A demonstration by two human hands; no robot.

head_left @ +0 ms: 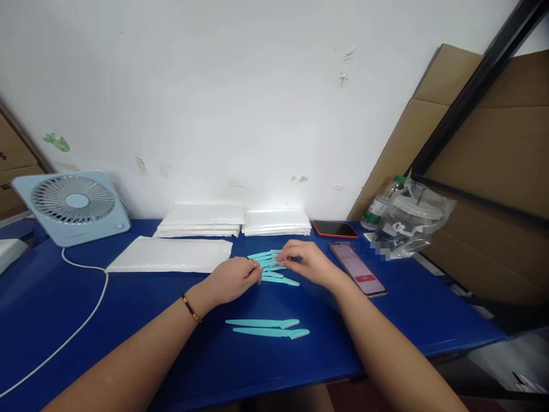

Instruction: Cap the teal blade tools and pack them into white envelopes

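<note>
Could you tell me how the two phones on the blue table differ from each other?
The nearer phone has its screen lit, showing pink and red content; the farther phone has a dark screen. The nearer phone lies slanted, close to the right hand; the farther phone lies crosswise near the wall, beside the white envelope stacks. The farther phone shows an orange-red edge; the nearer one looks dark-edged. Both lie flat, face up, on the table.

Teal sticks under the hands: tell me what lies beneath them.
The teal sticks lie fanned on the blue table. The left hand and right hand cover their middles, so any count is uncertain.
</note>
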